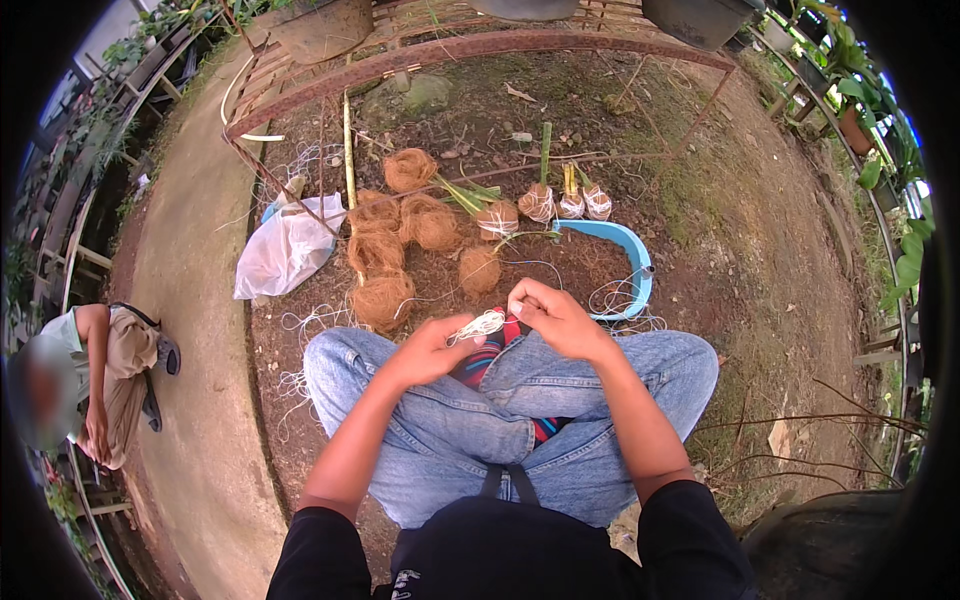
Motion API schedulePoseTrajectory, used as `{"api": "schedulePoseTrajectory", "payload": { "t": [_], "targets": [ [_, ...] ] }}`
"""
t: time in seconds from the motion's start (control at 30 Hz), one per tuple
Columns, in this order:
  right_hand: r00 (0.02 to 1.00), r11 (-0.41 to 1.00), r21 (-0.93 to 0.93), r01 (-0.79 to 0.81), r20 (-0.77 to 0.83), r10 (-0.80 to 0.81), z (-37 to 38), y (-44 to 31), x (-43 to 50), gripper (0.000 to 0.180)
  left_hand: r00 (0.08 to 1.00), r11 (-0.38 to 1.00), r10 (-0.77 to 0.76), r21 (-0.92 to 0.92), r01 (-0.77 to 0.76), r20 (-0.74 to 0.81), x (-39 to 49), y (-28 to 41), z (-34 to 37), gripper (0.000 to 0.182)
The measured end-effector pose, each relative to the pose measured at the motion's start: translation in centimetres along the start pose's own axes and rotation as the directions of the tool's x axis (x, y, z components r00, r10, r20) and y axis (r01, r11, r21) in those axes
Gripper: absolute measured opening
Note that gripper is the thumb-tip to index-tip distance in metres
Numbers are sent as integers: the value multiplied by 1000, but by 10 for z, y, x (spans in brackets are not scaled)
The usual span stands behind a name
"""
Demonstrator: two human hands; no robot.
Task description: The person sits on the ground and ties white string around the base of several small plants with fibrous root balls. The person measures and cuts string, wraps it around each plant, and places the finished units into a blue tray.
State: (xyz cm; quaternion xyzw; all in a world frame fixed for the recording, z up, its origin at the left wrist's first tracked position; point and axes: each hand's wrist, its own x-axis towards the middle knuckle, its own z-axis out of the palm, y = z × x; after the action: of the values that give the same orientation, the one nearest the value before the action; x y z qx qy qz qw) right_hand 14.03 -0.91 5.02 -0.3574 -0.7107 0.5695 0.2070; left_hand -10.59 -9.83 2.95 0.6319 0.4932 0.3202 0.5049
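Note:
A small bundle of white string (481,325) is pinched in my left hand (433,351), above my crossed legs. My right hand (559,319) has its thumb and fingertips closed together just right of the bundle, apparently on a strand of the same string. Beyond my hands a ball of brown coconut fibre (479,271) lies on the soil, with a green stem at its top and a loose strand near it. Behind that rests a fibre ball wrapped in white string (498,220), with cut green leaves. Several bare fibre balls (382,298) sit to the left.
Three string-wrapped plant balls (538,202) stand beyond a light-blue curved plastic piece (637,259). A white plastic bag (289,247) lies left, near tangled string (304,319). A rusty metal rack (480,56) holding pots spans the far side. A person (105,375) sits beyond the concrete path (195,300).

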Motion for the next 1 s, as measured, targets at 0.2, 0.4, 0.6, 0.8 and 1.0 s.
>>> {"api": "schedulePoseTrajectory", "payload": {
  "t": [0.2, 0.4, 0.6, 0.8, 1.0],
  "targets": [
    [999, 989, 146, -7, 41, 1, 0, 1, -3, 23, 996, 997, -79, 30, 78, 47, 0, -8, -7, 32],
    [997, 890, 455, -34, -49, 64, -3, -10, -4, 27, 989, 987, -144, 72, 141, 43, 0, 4, -6, 41],
    [996, 669, 743, -29, -39, 86, -4, -4, -1, 27, 993, 993, -120, -2, 120, 10, 1, -8, -8, 46],
    [999, 664, 746, -36, 19, 32, -10, -8, -5, 24, 986, 978, 158, 147, -149, -54, 5, -3, -12, 30],
    [994, 772, 629, -93, 104, 35, 3, -11, -7, 23, 976, 986, 150, -48, -159, -156, 2, 25, 0, 21]
  ]
}}
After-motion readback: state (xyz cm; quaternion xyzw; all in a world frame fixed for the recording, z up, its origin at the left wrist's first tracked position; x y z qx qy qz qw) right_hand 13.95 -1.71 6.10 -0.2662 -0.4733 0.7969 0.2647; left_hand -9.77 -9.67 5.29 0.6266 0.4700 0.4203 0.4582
